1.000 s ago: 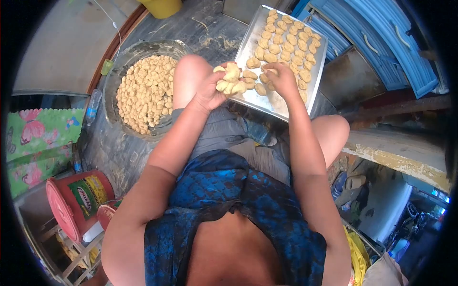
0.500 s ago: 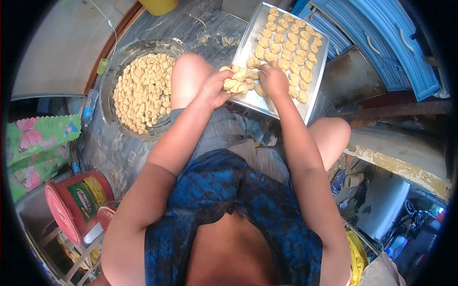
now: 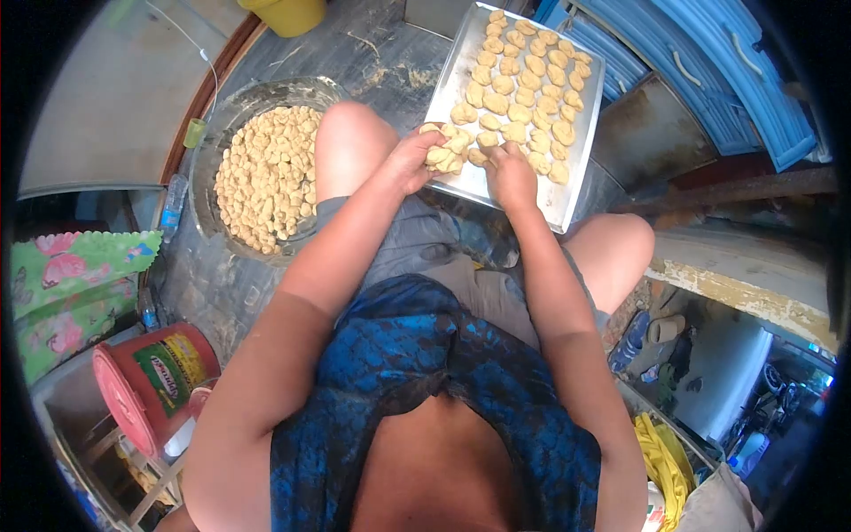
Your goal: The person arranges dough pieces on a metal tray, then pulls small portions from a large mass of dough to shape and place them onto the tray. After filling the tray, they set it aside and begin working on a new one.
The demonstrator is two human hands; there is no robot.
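Note:
My left hand (image 3: pixel 410 165) is closed around a cluster of pale yellow dough pieces (image 3: pixel 446 151), held above the left edge of a metal tray (image 3: pixel 556 202). My right hand (image 3: pixel 514 180) is over the tray's near part, its fingers curled and pinching at a small dough piece (image 3: pixel 479 158) beside the cluster. Its fingertips are partly hidden. Across the tray, flattened dough lumps (image 3: pixel 534 65) lie in rows, spaced apart towards the far end.
Left of my knee, a wide round basin (image 3: pixel 206 208) holds many small dough lumps (image 3: pixel 266 173). A yellow bucket (image 3: pixel 288 13), a plastic bottle (image 3: pixel 173 202) and a red bucket (image 3: pixel 160 377) stand around. Blue cabinet doors (image 3: pixel 691 62) border the tray's right side.
My right hand has moved slightly down and towards me over the tray. Another dough piece now lies near its fingertips. My left hand still holds the cluster.

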